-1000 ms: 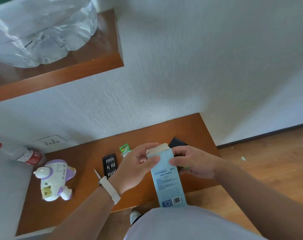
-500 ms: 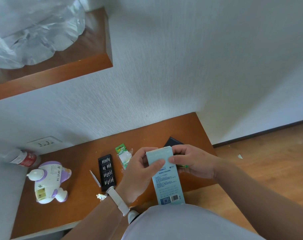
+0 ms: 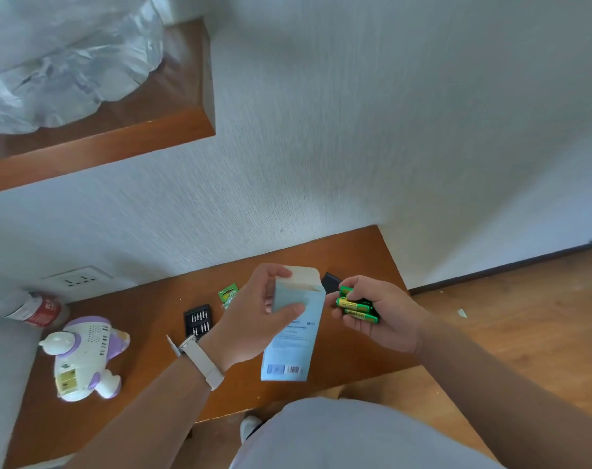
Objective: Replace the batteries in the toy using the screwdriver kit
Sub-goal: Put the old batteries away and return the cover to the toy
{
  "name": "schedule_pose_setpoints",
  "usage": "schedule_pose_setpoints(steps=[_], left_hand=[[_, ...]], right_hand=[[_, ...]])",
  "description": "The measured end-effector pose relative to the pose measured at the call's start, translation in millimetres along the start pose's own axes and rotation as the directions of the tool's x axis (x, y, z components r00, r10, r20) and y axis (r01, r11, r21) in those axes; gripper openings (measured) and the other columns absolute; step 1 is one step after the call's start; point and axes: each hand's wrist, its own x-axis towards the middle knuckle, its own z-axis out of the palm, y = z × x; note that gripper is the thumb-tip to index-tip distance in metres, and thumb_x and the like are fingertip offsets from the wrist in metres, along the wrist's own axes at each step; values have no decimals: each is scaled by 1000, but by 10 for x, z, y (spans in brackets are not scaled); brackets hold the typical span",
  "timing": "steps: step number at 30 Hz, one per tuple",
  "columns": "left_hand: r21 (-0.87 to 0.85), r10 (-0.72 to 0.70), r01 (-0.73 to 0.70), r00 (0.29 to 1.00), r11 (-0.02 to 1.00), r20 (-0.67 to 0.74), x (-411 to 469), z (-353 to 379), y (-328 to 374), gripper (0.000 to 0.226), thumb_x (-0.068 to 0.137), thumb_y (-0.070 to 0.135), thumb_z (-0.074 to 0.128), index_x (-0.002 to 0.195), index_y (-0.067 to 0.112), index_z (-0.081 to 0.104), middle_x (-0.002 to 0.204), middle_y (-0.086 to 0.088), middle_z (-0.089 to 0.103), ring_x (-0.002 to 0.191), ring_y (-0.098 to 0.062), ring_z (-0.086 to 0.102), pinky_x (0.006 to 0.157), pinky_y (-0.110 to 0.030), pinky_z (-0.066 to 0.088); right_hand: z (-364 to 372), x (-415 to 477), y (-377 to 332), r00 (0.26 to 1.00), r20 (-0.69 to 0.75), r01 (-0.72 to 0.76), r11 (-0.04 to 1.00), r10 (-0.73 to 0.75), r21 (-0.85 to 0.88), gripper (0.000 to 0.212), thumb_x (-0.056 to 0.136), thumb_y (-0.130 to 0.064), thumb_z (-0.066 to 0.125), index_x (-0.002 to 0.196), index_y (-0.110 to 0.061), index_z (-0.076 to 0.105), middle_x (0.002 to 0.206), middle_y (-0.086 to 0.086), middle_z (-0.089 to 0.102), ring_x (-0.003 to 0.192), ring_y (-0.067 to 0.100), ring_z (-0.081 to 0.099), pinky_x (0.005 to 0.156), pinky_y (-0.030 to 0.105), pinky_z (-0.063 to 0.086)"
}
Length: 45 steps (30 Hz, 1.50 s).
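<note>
My left hand (image 3: 254, 316) grips the top of a tall light-blue box (image 3: 292, 336), whose end flap stands open. To its right my right hand (image 3: 379, 316) holds three green batteries (image 3: 355, 304) in curled fingers, apart from the box. A white and purple toy (image 3: 84, 357) lies on the wooden table (image 3: 145, 394) at the left, its yellow battery compartment uncovered. A black tray of screwdriver bits (image 3: 197, 319) lies on the table just left of my left hand. A thin silver tool (image 3: 171, 341) pokes out beside my wrist.
A green battery wrapper (image 3: 228, 294) and a black case (image 3: 331, 282) lie behind my hands. A bottle with a red label (image 3: 34, 309) lies at the left by a wall socket (image 3: 76, 279). A wooden shelf (image 3: 118, 137) with a plastic bag hangs above.
My right hand has let go of the box and moved right, now showing the green batteries. The box's end flap has come open. The view has shifted slightly.
</note>
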Motion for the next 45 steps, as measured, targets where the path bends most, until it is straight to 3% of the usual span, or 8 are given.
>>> schedule_pose_setpoints(steps=[6, 10, 16, 22, 29, 33, 38, 45], left_hand=[[161, -29, 12, 994, 987, 104, 9, -16, -11, 41, 88, 22, 74, 113, 34, 45, 119, 6, 65, 103, -15, 67, 78, -23, 59], [395, -67, -14, 979, 919, 192, 22, -78, 36, 37, 91, 28, 71, 112, 38, 42, 117, 11, 61, 95, -12, 66, 67, -15, 54], [443, -179, 13, 925, 896, 334, 150, -128, 155, 34, 92, 30, 70, 113, 36, 43, 123, 7, 60, 95, -14, 66, 72, -22, 60], [372, -239, 84, 889, 924, 391, 202, -4, 99, 32, 94, 33, 67, 119, 33, 47, 118, 9, 60, 104, -15, 66, 83, -29, 61], [323, -282, 148, 863, 935, 420, 222, 51, 78, 26, 96, 33, 63, 116, 30, 47, 113, 6, 63, 103, -17, 67, 86, -29, 60], [271, -261, 154, 869, 950, 421, 204, 40, 58, 23, 95, 34, 65, 110, 33, 47, 109, 3, 65, 101, -19, 68, 87, -33, 60], [190, -219, 151, 885, 970, 412, 218, 26, 60, 32, 88, 42, 68, 110, 28, 49, 100, 1, 72, 95, -22, 73, 86, -45, 61], [174, -161, 98, 906, 980, 393, 211, 73, 60, 27, 94, 30, 68, 112, 27, 47, 99, 4, 72, 93, -18, 73, 82, -39, 61]], right_hand=[[13, 13, 6, 994, -102, -10, 985, 28, 173, 22, 94, -3, 53, 115, 1, 58, 115, 31, 67, 95, 34, 72, 74, 31, 62], [45, -14, -14, 991, -129, -16, 979, 43, 203, 26, 94, -2, 54, 119, 3, 57, 109, 31, 69, 98, 37, 72, 75, 34, 63], [105, -88, -70, 990, -133, -12, 977, 42, 214, 31, 92, -3, 59, 123, 2, 58, 121, 30, 61, 98, 36, 72, 74, 33, 63], [128, -137, -113, 993, -111, -53, 988, 37, -146, 18, 95, -10, 62, 109, -5, 71, 118, 21, 61, 99, 25, 68, 68, 26, 59], [189, -88, -81, 1000, -20, -14, 812, 3, -583, 12, 96, -22, 63, 101, -13, 67, 104, 13, 69, 91, 21, 64, 82, 31, 54], [243, -73, -103, 999, 35, 30, 750, -9, -661, 9, 95, -24, 64, 93, -15, 61, 102, 12, 68, 100, 25, 65, 84, 33, 58], [278, -77, -107, 993, 104, 118, 637, -60, -762, 17, 93, -33, 65, 95, -17, 63, 90, 4, 69, 79, 13, 63, 67, 21, 50], [294, -133, -176, 991, 107, 130, 518, -75, -845, 18, 95, -39, 62, 98, -22, 58, 92, -2, 69, 84, 12, 65, 66, 17, 52]])
